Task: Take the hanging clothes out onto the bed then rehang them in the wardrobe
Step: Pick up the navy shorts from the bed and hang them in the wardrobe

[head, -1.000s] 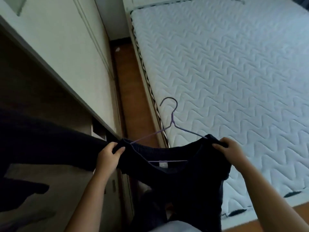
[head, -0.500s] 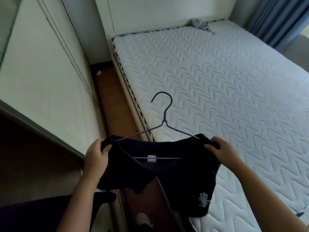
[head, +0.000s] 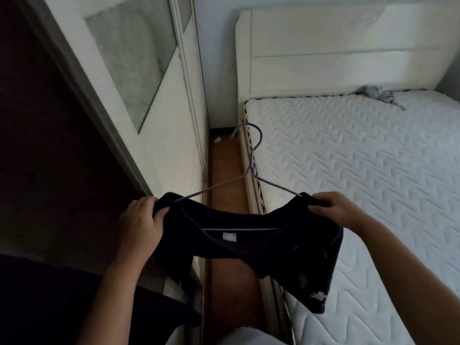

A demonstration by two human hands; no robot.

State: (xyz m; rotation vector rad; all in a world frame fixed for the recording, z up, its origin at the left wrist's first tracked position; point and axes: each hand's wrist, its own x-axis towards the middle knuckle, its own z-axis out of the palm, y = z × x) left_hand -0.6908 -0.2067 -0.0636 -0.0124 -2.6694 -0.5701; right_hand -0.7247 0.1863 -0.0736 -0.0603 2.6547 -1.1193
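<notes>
A black top hangs on a thin purple wire hanger, held level in front of me over the gap between wardrobe and bed. My left hand grips its left shoulder and my right hand grips its right shoulder. The hanger's hook points away from me, toward the headboard. The dark open wardrobe is on my left. The bed with its white quilted mattress lies to my right.
A white sliding wardrobe door with a frosted panel stands ahead on the left. A narrow strip of wooden floor runs between wardrobe and bed. A white headboard rises at the back, with a small grey cloth on the mattress by it.
My view has lifted toward the headboard. The top has come fully out of the wardrobe, its left sleeve no longer trailing inside, and both hands hold it higher.
</notes>
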